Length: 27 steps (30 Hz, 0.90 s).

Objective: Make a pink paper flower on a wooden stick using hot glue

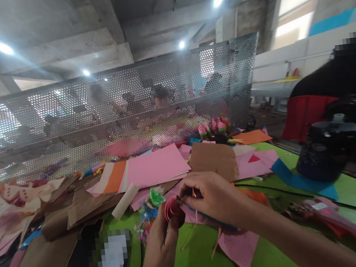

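My left hand [164, 233] is closed around a small coil of rolled pink paper [171, 208], held upright above the table. At its right rim, the thumb and fingers of my right hand [204, 192] are pinched together on the coil's edge; exactly what lies between the fingertips is partly hidden. Thin wooden sticks [190, 239] and a pink paper sheet [241, 248] lie below my right forearm. Just behind the left hand are a crumpled green wrapper [156, 197] and a clear bag with small colourful pieces [145, 218].
Stacked pink sheets [156, 166] and brown cardboard [213, 159] lie behind my hands. A pink glue gun [321, 209] with a black cable is at right, near a dark jug [324, 147]. Phones [82, 251] lie left. A perforated metal screen [114, 115] borders the back; a person sits at right.
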Motion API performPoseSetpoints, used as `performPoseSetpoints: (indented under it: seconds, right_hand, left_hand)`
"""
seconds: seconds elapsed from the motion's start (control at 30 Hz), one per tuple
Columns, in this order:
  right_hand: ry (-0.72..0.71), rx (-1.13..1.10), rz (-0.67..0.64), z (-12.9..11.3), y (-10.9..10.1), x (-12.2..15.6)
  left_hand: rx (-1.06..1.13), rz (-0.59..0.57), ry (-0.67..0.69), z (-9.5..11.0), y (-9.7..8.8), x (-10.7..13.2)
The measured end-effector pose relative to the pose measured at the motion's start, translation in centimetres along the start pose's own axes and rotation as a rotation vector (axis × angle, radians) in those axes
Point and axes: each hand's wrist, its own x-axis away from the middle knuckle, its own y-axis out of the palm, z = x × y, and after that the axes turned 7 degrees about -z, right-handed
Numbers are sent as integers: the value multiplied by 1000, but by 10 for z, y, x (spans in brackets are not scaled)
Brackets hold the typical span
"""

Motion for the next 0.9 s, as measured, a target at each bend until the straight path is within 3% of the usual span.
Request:
performPoseSetpoints:
  seconds: [0.27,0.57,0.9]
  right_hand:
    - [-2,23,-30,1,1,2]
    - [30,22,-23,6,4,9]
    - [-26,-70,1,-6,14,22]
  left_hand:
    - [6,34,-17,1,2,1]
    - [39,-8,7,9,1,1]
    - [159,6,-40,9,1,3]
